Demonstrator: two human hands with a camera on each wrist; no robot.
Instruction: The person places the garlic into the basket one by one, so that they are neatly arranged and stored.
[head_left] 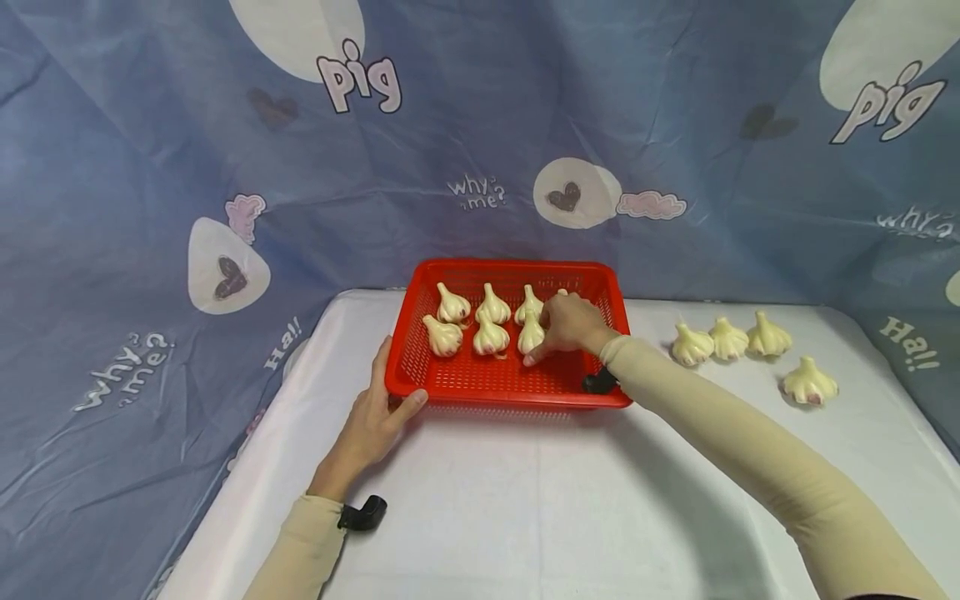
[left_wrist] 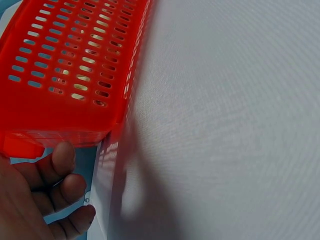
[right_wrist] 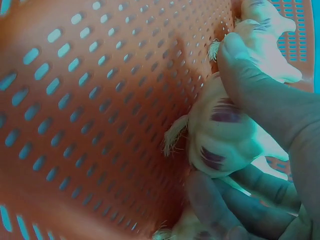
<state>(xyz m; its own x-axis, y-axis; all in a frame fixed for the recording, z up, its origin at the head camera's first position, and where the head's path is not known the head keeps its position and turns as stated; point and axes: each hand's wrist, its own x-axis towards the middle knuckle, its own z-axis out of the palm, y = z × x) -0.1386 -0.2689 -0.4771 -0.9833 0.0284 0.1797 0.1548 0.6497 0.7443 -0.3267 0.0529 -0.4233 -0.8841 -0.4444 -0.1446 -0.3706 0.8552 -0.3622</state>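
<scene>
A red plastic basket point(head_left: 495, 400) with slotted walls holds several garlic bulbs in two rows. My left hand point(head_left: 375, 417) grips its near left corner, thumb on the rim and fingers along the outer side; the left wrist view shows those fingers point(left_wrist: 62, 192) bent below the rim. Inside the basket, my right hand point(head_left: 572, 325) holds a garlic bulb point(right_wrist: 225, 130) between thumb and fingers, at the right end of the front row. Beside it in that row sits another bulb point(head_left: 491, 336). Behind the right hand, one back-row bulb point(head_left: 562, 292) is mostly hidden.
To the right of the basket, three garlic bulbs point(head_left: 727, 340) stand side by side on the white tabletop point(head_left: 480, 517). A single bulb point(head_left: 810, 383) lies nearer the right edge. A blue printed cloth point(head_left: 450, 125) rises behind the table.
</scene>
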